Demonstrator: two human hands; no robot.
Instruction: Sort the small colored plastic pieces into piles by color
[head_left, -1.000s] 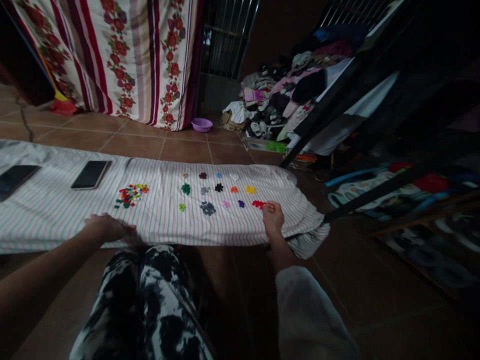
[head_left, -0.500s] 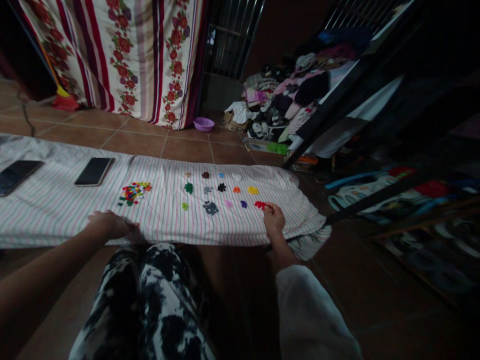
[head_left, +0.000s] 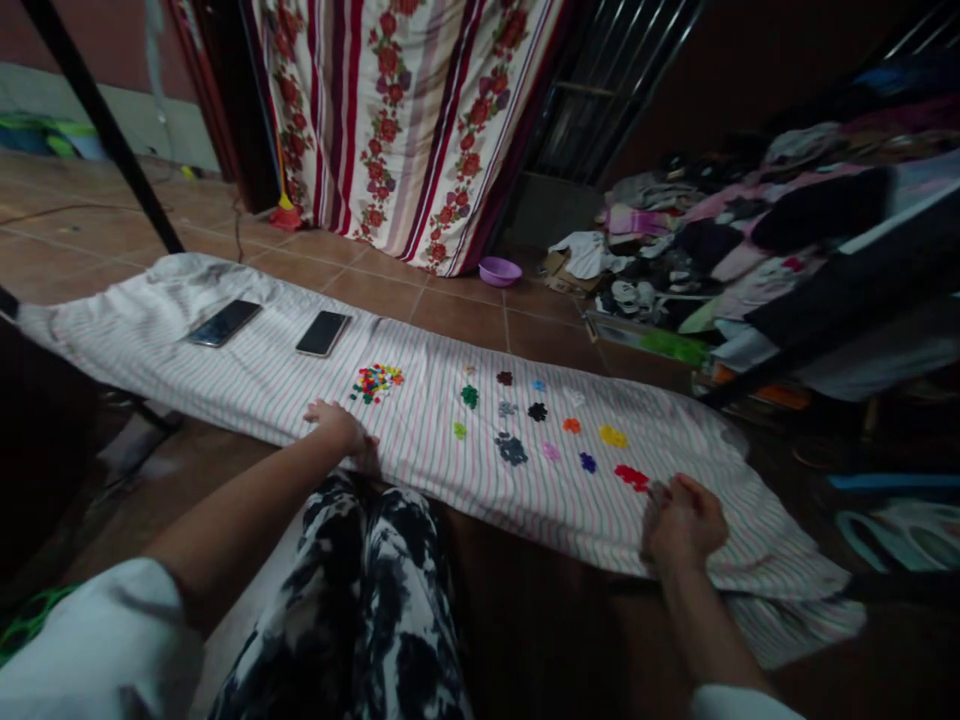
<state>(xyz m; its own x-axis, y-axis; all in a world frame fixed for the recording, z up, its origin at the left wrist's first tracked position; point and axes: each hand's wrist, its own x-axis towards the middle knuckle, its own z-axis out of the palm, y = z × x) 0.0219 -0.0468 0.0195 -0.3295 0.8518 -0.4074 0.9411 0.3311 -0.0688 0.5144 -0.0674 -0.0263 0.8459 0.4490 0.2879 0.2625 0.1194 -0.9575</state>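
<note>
Small bright pieces lie sorted by colour on a striped cloth (head_left: 420,450). My right hand (head_left: 686,525) is just right of the red pieces (head_left: 631,478), its fingers bent and smeared by motion; I cannot make out anything in them. My left hand (head_left: 339,428) rests at the cloth's near edge, fingers loosely apart, holding nothing. Just beyond it is a mixed-colour pile (head_left: 377,382). Separate clusters include yellow pieces (head_left: 613,436), dark grey pieces (head_left: 512,449), black pieces (head_left: 537,411), dark green pieces (head_left: 469,397) and dark blue pieces (head_left: 588,462).
Two phones, a left phone (head_left: 225,323) and a right phone (head_left: 323,333), lie on the cloth's left part. Beyond are a floral curtain (head_left: 420,130), a purple basin (head_left: 499,271) and a heap of clothes (head_left: 720,220). My patterned trousers (head_left: 375,610) are below the near edge.
The view has swung left, bringing the cloth's far left end into sight. My right hand has drawn back from the red pieces it was touching. The left hand stays near the edge.
</note>
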